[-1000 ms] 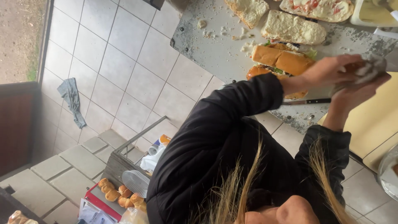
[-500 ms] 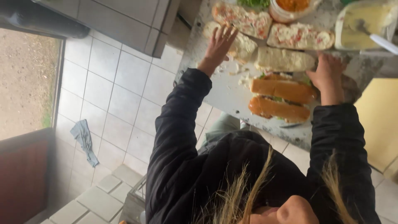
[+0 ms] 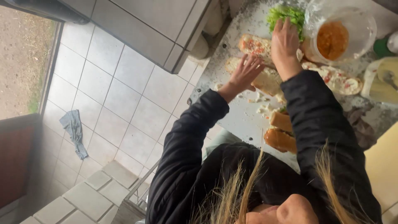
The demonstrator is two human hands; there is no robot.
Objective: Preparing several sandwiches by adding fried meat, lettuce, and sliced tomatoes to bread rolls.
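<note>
My left hand [image 3: 245, 74] hovers with its fingers spread over an open bread half [image 3: 265, 83] on the crumb-strewn metal counter [image 3: 236, 114]. My right hand [image 3: 285, 43] stretches further out, fingertips in a heap of green lettuce [image 3: 288, 13]; whether they pinch any leaves is hidden. Beside this hand lies another open bread half with a red-and-white topping [image 3: 253, 45]. A third topped half [image 3: 338, 81] lies to the right. Two closed sandwiches [image 3: 281, 132] sit close to my body, partly covered by my black right sleeve.
A clear plastic tub of orange sauce [image 3: 336, 38] stands next to the lettuce, with a yellowish container [image 3: 383, 85] and a green cap [image 3: 380, 47] further right. Below the counter lie a tiled floor [image 3: 124, 103], a blue-grey rag [image 3: 74, 130] and tiled steps [image 3: 83, 199].
The view has shifted along the counter. My right hand left the closed sandwiches and reached out to the lettuce. My left hand moved onto the open bread half.
</note>
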